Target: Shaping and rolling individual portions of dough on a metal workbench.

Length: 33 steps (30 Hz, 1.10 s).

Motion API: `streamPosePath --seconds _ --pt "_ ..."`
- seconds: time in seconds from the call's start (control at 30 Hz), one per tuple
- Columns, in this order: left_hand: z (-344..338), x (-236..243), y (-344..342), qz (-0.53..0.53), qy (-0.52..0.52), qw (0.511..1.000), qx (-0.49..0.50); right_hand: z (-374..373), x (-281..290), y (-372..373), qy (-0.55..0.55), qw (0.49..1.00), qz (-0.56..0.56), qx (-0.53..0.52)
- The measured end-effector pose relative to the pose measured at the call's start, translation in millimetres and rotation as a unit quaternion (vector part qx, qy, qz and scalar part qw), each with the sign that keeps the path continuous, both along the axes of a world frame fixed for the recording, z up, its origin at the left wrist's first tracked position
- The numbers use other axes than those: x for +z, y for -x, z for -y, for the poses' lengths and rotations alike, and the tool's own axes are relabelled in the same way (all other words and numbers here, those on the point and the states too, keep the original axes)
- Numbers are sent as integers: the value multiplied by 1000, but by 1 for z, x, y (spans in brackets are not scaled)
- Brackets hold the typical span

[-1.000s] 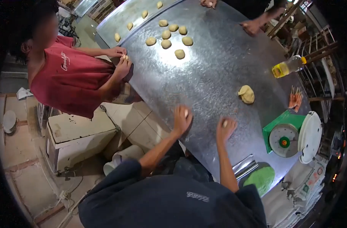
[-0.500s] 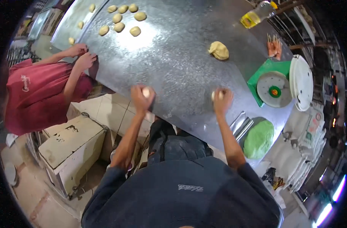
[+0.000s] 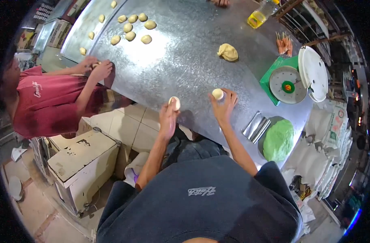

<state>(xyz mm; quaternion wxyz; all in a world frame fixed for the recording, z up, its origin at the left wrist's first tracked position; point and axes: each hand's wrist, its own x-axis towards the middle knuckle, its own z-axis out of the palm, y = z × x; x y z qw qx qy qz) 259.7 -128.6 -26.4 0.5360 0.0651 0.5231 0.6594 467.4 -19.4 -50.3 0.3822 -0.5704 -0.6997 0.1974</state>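
My left hand (image 3: 168, 118) is closed around a small pale dough ball (image 3: 175, 103) at the near edge of the steel table (image 3: 185, 65). Between the thumb and fingers of my right hand (image 3: 224, 108) is a second pale dough ball (image 3: 217, 94), just above or on the tabletop; I cannot tell which. Beyond my right hand lies a larger lump of yellow dough (image 3: 227, 52). Green dough (image 3: 278, 139) rests to the right, beside a shiny metal scraper-like piece (image 3: 256, 127).
A green dial scale (image 3: 288, 86) with a white lid-like disc (image 3: 313, 73) stands at right. Behind it are orange skewered pieces (image 3: 284, 44) and an oil bottle (image 3: 262, 14). Several dough balls (image 3: 130, 35) lie far left. A co-worker in red (image 3: 51, 101) works at the left edge.
My left hand has moved right with its dough ball. My right hand has shifted left and slightly away, and its ball shows more. A hand has appeared at the far edge.
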Motion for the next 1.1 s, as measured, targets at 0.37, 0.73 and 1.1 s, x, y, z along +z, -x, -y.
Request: streamPosePath --seconds 0.37,0.73,1.1 --pt "-23 140 -23 55 -10 993 -104 21 181 49 261 911 -238 215" --pt "-39 160 -24 49 -10 969 -241 7 213 19 213 929 -205 222" --pt "-65 157 -47 -5 50 937 -346 22 199 -13 255 921 -254 152"
